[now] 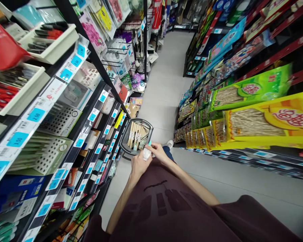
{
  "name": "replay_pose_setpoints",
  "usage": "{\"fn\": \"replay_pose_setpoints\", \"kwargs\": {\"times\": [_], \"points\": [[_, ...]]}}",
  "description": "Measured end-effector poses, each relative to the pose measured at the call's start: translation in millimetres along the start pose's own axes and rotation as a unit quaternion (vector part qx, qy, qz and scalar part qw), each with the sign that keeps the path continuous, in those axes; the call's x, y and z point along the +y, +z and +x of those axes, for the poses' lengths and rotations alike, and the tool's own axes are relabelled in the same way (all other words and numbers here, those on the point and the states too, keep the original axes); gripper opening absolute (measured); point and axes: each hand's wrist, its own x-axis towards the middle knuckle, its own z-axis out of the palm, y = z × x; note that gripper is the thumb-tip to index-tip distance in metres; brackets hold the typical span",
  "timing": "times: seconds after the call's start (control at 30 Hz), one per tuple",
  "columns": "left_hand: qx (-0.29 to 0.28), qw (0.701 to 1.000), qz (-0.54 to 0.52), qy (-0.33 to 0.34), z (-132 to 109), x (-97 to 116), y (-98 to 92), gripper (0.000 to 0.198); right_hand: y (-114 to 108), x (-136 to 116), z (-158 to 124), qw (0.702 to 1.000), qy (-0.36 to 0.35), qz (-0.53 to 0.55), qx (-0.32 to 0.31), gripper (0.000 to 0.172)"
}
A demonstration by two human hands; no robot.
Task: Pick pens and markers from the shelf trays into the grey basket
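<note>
Both my hands meet low in front of me over a small pale packet [146, 154]. My left hand [138, 163] is closed around the packet from below. My right hand [158, 151] pinches its top edge with fingers curled. Just beyond them a dark wire shopping basket [127, 132] stands on the floor, holding several long wooden-looking items in packs. The packet's print is too small to read.
Shelves with blue price tags [36, 114] and kitchen goods line the left side. Racks of green and yellow snack bags [257, 121] fill the right. A grey tiled aisle [166, 74] runs ahead between them. My white shoe [169, 144] shows beside the basket.
</note>
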Motion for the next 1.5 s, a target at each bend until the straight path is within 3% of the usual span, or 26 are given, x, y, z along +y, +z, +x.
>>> {"fn": "replay_pose_setpoints", "kwargs": {"times": [0.17,0.27,0.43,0.6,0.7,0.77,0.9,1.0,1.37,1.5], "points": [[0.054,0.993,-0.083,0.058,7.4,5.3,3.1,0.042,-12.0,-2.0,1.1,0.997,-0.021,-0.030,0.067,0.041],[0.050,0.987,-0.122,0.087,9.6,5.7,3.5,0.042,-17.2,-5.8,2.0,0.995,-0.029,-0.035,0.092,0.043],[-0.034,0.966,-0.248,0.066,6.7,3.2,-2.1,0.039,-19.0,-12.0,1.9,0.998,-0.041,-0.029,0.026,0.041],[-0.093,0.895,-0.437,-0.010,6.8,-4.6,4.7,0.055,-13.7,-13.7,0.2,0.999,-0.033,-0.003,-0.042,0.036],[-0.106,0.863,-0.492,-0.039,8.2,-12.1,12.8,0.058,-10.0,-12.8,0.1,0.997,-0.019,0.002,-0.081,0.037],[-0.091,0.868,-0.486,-0.038,8.4,-16.3,13.8,0.056,-8.9,-10.5,0.7,0.996,-0.019,-0.013,-0.090,0.037],[-0.022,0.918,-0.395,-0.023,8.1,-19.2,5.7,0.042,-11.0,-2.9,-1.2,0.992,-0.066,-0.103,-0.040,0.035],[-0.004,0.915,-0.403,-0.014,10.3,-16.4,1.7,0.032,-16.3,1.1,-6.5,0.980,-0.083,-0.180,-0.007,0.033],[-0.075,0.892,-0.445,0.016,30.6,-3.5,9.1,0.031,-44.5,-10.0,-8.2,0.954,-0.073,-0.287,-0.034,0.036],[-0.062,0.917,-0.393,0.021,37.3,0.7,-1.0,0.034,-47.3,-7.5,-3.0,0.952,-0.088,-0.291,-0.014,0.039]]}}
